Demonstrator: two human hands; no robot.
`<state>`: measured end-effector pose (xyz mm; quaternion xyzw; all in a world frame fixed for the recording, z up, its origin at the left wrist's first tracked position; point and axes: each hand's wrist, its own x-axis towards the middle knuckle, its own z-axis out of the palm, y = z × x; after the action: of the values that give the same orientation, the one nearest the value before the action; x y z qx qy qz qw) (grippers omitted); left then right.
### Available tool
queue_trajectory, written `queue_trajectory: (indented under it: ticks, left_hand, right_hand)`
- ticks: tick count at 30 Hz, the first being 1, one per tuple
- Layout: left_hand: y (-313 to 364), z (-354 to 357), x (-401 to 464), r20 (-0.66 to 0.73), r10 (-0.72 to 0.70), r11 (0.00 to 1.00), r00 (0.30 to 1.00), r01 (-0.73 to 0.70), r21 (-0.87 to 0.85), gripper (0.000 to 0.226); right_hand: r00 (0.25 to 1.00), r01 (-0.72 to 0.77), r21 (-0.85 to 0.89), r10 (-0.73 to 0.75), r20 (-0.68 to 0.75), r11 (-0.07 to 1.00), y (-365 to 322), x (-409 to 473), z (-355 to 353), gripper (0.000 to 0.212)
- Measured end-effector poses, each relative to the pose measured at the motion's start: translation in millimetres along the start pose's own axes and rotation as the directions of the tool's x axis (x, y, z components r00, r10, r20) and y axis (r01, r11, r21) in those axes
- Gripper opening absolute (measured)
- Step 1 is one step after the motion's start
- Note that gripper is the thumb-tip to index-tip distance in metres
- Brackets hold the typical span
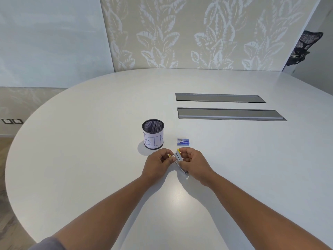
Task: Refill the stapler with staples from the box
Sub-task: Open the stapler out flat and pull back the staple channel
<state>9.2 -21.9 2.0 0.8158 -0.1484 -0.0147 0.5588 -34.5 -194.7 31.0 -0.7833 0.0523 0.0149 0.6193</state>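
Observation:
A small stapler (pixel 179 158) with yellow and grey metal parts is held between both hands just above the white table (pixel 90 159). My right hand (pixel 193 163) grips its body, with the metal end pointing down toward the table. My left hand (pixel 158 162) pinches a yellow part at the stapler's upper end. The small blue staple box (pixel 183 142) lies shut on the table just beyond my hands, untouched.
A black mesh cup (pixel 153 134) with a paper label reading "BIN" stands left of the box. Two long grey cable hatches (pixel 228 114) are set into the table farther back. A black office chair (pixel 302 47) stands at the far right.

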Motion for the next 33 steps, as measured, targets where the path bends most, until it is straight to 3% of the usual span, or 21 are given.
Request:
queue_trajectory:
  ticks: [8, 13, 20, 23, 27, 30, 33]
  left_hand:
    - [-3.1, -0.7, 1.5, -0.03, 0.012, 0.997, 0.999, -0.01, 0.075, 0.019]
    - [2.5, -0.3, 0.7, 0.057, -0.014, 0.996, 0.998, 0.009, 0.088, 0.027]
    - [13.1, 2.4, 4.5, 0.154, -0.039, 0.976, 0.987, 0.004, 0.216, 0.012]
    - [18.3, 1.7, 6.1, 0.182, -0.067, 0.994, 0.981, 0.049, 0.102, 0.014]
    - [23.0, 1.1, 5.6, 0.113, -0.148, 0.965, 0.983, 0.168, -0.2, 0.017]
    - [27.9, 4.9, 9.2, 0.131, -0.288, 0.854, 0.949, 0.317, -0.412, 0.026]
    - [34.9, 6.8, 12.5, 0.248, -0.326, 0.708, 0.912, 0.41, -0.576, 0.014]
  right_hand:
    - [1.0, 0.0, -0.041, 0.001, 0.022, 0.999, 0.9, -0.7, -3.7, 0.035]
    - [0.998, 0.009, -0.011, -0.008, 0.057, 1.0, 2.4, 0.5, -3.2, 0.034]
    - [0.997, -0.005, 0.03, 0.003, 0.079, 1.0, 4.7, 0.3, -3.8, 0.044]
    - [0.998, -0.006, 0.078, 0.001, 0.064, 0.997, 3.8, 1.3, -4.6, 0.048]
    - [0.998, -0.007, 0.175, -0.005, 0.067, 0.985, 2.7, 1.4, -3.2, 0.048]
    - [0.998, -0.044, 0.246, 0.031, 0.059, 0.968, 3.9, 1.4, 0.7, 0.048]
    - [0.998, -0.055, 0.301, 0.052, 0.017, 0.952, 3.1, 1.8, 3.6, 0.047]
